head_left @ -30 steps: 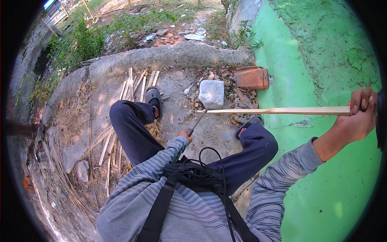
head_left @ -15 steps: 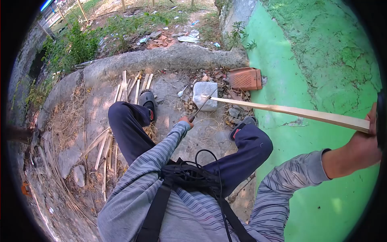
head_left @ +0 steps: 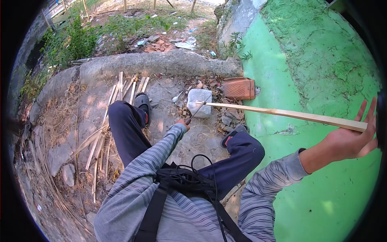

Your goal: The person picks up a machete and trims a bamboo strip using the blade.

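While our left hand (head_left: 182, 124) wraps its fingers around the dark handle of a knife (head_left: 199, 108), the thin blade slants across the far end of a long pale strip (head_left: 274, 111). That end, its tip just past the blade, lies over a whitish stone block (head_left: 194, 97); whether steel passes above or below, we cannot tell. From there the strip runs to our right hand (head_left: 350, 141), out beside the green wall (head_left: 322, 169). Fingers there are spread, not curled round; the near end rests against the palm.

Progress, as we judge it: blade-work on this piece is under way, not finished. The strip is in one length, pale along its visible face; how much has been taken off, we cannot tell. Loose strips lie beyond our left foot (head_left: 119, 85), and another bunch (head_left: 95, 153) beside the left leg. Which are worked and which untouched does not show.
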A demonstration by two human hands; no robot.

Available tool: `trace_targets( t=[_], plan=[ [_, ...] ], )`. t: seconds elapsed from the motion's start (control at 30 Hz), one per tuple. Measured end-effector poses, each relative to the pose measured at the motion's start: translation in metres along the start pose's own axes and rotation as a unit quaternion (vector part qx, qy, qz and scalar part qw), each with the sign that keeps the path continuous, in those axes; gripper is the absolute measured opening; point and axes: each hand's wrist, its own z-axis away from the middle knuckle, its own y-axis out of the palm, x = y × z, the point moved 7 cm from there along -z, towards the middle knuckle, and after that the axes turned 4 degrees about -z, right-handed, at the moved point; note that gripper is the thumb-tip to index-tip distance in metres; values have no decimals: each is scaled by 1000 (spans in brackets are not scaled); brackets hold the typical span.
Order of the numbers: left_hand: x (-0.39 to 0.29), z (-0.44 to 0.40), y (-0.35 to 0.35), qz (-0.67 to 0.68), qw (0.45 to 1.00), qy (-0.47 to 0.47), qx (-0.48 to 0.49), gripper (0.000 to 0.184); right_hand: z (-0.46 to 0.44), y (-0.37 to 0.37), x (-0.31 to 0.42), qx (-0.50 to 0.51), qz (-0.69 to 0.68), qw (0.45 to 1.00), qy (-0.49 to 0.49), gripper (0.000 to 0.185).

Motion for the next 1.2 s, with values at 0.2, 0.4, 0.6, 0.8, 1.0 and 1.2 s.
trace_targets(
  t=[0.2,0.4,0.6,0.8,1.0,1.2],
  plan=[
    [4,-6,2,2,1000,18,-5,61,44,-8,-16,-129,1,989,64,60],
    [21,-39,22,-9,999,28,-30,49,71,-11,-37,-167,-114,954,223,47],
    [29,-33,26,0,999,23,-36,48,70,4,-37,-30,-464,859,216,53],
    [25,-16,15,24,1000,0,2,57,70,19,-28,61,-497,832,238,49],
    [30,-13,14,13,1000,11,-10,56,81,22,-8,171,-687,680,193,33],
    [33,-18,18,11,999,41,-32,49,79,7,-21,117,-600,757,231,36]
  ],
)
